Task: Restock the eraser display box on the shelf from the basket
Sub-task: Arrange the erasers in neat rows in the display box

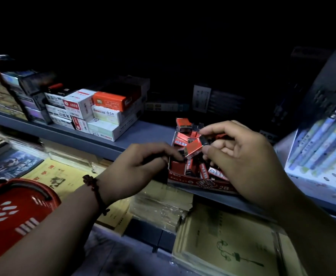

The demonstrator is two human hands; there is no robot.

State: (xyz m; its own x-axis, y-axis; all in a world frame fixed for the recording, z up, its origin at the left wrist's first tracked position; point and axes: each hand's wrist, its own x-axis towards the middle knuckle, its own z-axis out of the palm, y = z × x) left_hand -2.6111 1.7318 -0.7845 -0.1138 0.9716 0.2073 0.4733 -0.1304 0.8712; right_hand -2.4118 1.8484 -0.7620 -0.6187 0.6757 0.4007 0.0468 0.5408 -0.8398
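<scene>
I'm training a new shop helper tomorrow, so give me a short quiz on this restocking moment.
1. True or false: the display box on the shelf is empty.
2. What does the right hand hold? A) a red-sleeved eraser B) a pen C) a notebook
3. Fill in: the red basket lies on the person's ___ side.
Key: 1 false; 2 A; 3 left.
</scene>
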